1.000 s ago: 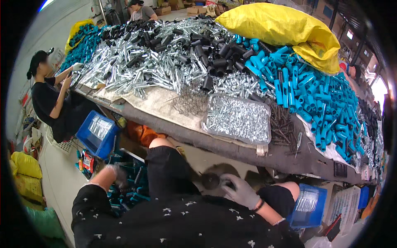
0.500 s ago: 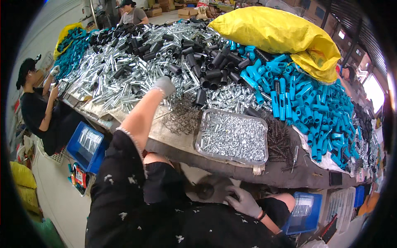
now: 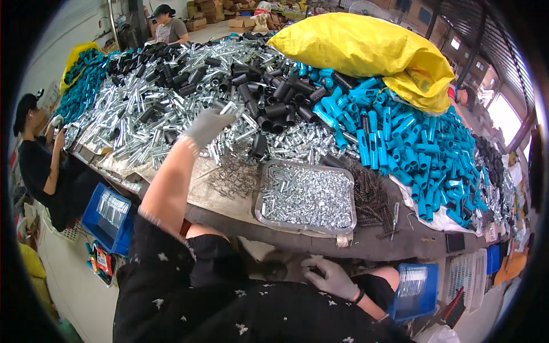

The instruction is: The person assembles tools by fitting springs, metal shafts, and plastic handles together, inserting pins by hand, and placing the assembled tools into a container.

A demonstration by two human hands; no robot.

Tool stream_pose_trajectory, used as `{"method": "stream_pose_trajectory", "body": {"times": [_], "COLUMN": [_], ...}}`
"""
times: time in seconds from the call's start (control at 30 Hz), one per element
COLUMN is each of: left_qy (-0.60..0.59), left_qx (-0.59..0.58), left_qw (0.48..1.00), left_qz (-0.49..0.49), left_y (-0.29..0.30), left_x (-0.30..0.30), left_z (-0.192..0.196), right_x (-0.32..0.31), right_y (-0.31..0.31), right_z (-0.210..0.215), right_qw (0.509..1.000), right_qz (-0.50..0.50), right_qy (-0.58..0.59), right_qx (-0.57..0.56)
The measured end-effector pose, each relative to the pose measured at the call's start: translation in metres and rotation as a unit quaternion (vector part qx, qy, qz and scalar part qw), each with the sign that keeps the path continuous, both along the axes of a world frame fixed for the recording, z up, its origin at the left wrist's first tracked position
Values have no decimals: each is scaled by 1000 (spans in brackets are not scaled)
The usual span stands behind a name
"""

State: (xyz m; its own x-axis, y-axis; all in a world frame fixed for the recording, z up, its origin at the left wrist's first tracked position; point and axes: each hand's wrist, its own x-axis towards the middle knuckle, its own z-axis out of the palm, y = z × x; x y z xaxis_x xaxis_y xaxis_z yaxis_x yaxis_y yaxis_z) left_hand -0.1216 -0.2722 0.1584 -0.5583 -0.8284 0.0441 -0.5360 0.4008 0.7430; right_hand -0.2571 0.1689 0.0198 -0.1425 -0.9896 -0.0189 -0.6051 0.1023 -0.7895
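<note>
Two gloved hands: left hand (image 3: 209, 124) stretched out over worktop (image 3: 377, 243), fingers closing on silver tube (image 3: 230, 107) from metal pile (image 3: 143, 114); right hand (image 3: 331, 277) low below near edge, loosely curled, contents unclear. Screw tray (image 3: 306, 197) at near edge, within reach.

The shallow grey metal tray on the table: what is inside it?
The shallow grey metal tray is filled with small shiny silver metal pieces, heaped across nearly its whole floor. Whether anything else lies beneath the heap cannot be seen, and the tray's bottom is covered.
</note>
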Motion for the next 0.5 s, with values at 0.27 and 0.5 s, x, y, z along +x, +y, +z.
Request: {"method": "stream_pose_trajectory", "body": {"times": [0.27,0.5], "left_qy": [49,59], "left_qx": [232,296], "left_qw": [901,905], "left_qz": [-362,-299], "left_y": [256,269], "left_x": [72,90], "left_z": [-78,-99], "right_x": [16,21], "right_y": [-46,-21], "right_z": [59,66], "right_qw": [977,980], "right_qz": [55,-52], "right_qy": [-146,-159], "right_qx": [-148,-108]}}
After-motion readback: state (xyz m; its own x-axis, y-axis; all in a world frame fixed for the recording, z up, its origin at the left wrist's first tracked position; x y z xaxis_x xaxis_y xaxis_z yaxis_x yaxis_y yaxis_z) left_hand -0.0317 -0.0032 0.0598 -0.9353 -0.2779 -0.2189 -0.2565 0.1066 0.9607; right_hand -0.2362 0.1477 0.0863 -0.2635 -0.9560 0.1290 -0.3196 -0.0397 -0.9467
